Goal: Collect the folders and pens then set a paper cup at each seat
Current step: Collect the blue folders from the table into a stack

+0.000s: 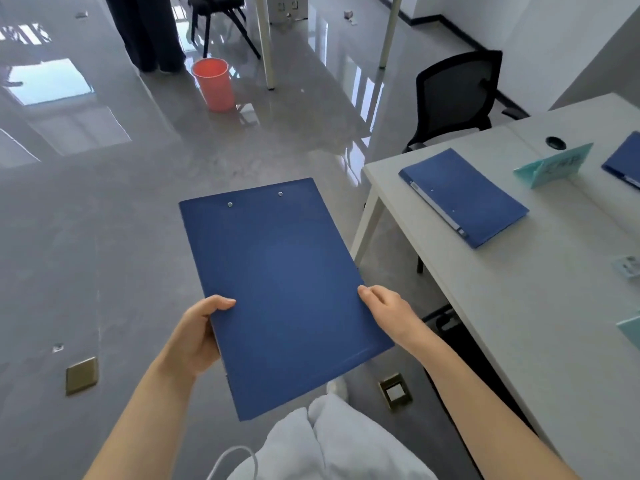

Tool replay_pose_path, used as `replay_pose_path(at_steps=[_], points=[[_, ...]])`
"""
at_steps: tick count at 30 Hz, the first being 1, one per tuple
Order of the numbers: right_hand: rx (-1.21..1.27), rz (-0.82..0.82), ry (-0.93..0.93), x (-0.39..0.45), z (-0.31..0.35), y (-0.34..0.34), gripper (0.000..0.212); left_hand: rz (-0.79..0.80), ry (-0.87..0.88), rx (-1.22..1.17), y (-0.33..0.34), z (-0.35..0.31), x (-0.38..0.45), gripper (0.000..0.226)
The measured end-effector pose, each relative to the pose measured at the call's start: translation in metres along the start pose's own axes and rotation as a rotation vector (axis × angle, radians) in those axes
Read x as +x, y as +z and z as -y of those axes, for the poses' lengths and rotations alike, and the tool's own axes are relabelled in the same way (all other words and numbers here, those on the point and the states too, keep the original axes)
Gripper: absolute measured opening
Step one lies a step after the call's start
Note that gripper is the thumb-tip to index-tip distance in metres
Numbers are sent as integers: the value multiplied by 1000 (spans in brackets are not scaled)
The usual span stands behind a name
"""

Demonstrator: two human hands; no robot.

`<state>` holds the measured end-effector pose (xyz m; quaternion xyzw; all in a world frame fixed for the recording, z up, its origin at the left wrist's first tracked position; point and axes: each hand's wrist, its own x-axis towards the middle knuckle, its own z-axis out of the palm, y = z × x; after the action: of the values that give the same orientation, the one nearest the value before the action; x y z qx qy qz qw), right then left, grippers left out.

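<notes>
- Both hands are clamped on the blue folder (277, 292), left hand (199, 336) and right hand (388, 311), thumbs on top at the near side edges.
- Most of it sticks out past the grip, over bare floor, so I reckon a loose pinch could tip it down.
- Second folder (464, 197) lies flat on the worktop (502, 306), well apart from both hands.

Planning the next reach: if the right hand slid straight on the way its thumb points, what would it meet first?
Only the held folder itself: the right hand points up-left across its cover.
</notes>
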<state>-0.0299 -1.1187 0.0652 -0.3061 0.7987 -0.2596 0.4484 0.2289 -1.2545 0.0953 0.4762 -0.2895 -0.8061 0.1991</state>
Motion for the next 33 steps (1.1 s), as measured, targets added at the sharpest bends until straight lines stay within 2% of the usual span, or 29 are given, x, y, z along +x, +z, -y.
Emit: replay_pose_path(at_steps=[4, 10, 16, 24, 27, 33], points=[[482, 128, 128, 40, 22, -18, 44, 10, 6, 1, 17, -28, 42, 27], [445, -2, -23, 111, 48, -58, 36, -8, -2, 60, 57, -76, 116, 26], [465, -9, -48, 173, 71, -103, 33, -30, -43, 123, 98, -117, 183, 31], [557, -10, 125, 243, 98, -140, 31, -31, -71, 182, 135, -175, 271, 34], [622, -21, 194, 273, 108, -149, 32, 0, -81, 207, 147, -199, 306, 25], [811, -99, 252, 346, 136, -167, 42, 112, -110, 313, 170, -274, 394, 29]])
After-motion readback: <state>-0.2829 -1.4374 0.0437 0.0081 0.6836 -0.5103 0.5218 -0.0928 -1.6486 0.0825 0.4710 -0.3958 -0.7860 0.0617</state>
